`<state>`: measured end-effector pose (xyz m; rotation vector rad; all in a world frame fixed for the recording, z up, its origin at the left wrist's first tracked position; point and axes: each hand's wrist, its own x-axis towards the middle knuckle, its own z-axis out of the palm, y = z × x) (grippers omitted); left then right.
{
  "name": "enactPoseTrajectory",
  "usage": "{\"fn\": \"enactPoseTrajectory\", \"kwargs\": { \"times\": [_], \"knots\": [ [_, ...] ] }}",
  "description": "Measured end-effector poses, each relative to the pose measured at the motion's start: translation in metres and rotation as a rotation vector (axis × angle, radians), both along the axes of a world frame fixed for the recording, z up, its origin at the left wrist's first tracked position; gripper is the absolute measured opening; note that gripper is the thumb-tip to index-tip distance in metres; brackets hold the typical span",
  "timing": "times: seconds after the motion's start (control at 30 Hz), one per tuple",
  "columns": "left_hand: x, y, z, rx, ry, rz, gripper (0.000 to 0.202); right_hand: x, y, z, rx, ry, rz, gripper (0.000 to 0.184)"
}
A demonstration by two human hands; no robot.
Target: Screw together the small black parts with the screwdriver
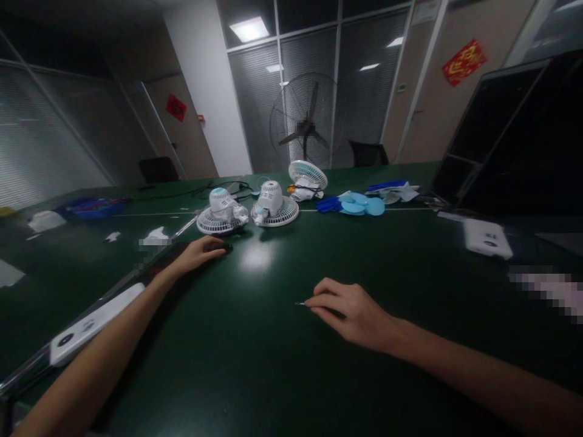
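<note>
My right hand (348,309) is just above the green tabletop (237,364), its thumb and fingers pinched on a small thin metal piece (299,303). The piece points left; its exact kind is too small to tell. Farther off on the left, my left hand (203,252) rests low on the table with curled fingers. A small black object (228,247) shows at its fingertips, its kind unclear. Just beyond that hand, a white fan head (221,209) lies face down on its grille. Beside it is a second white fan head (271,206), also face down.
Behind stands a third small fan (308,179). Light blue fan blades (359,204) lie to its right. White boxes (487,238) flank the work area, one beside my left forearm (95,321). A blue basket (98,208) is far left; a dark monitor-like panel (510,133) rises at right.
</note>
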<state>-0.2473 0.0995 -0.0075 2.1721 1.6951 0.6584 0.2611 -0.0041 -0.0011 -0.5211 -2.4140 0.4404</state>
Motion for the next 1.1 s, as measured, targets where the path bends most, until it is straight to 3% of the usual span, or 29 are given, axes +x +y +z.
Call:
{"fn": "enactPoseTrajectory", "kwargs": {
  "times": [0.27, 0.43, 0.63, 0.87, 1.1],
  "knots": [
    [-0.027, -0.005, 0.019, -0.209, -0.069, -0.049, 0.042, 0.001, 0.000, -0.001, -0.034, -0.011, 0.005, 0.022],
    [-0.023, -0.014, 0.031, -0.267, -0.089, -0.029, 0.043, 0.001, 0.000, 0.000, -0.056, -0.005, 0.026, 0.023],
    [-0.010, -0.019, 0.042, -0.194, -0.009, -0.014, 0.028, 0.000, 0.000, 0.002, -0.036, -0.008, 0.019, 0.023],
    [-0.008, -0.017, 0.035, -0.183, -0.067, 0.028, 0.037, 0.000, 0.001, 0.001, -0.014, -0.006, 0.012, 0.022],
    [0.000, -0.013, 0.025, -0.122, -0.308, 0.035, 0.051, 0.001, 0.000, 0.002, -0.028, -0.017, 0.015, 0.023]
  ]
}}
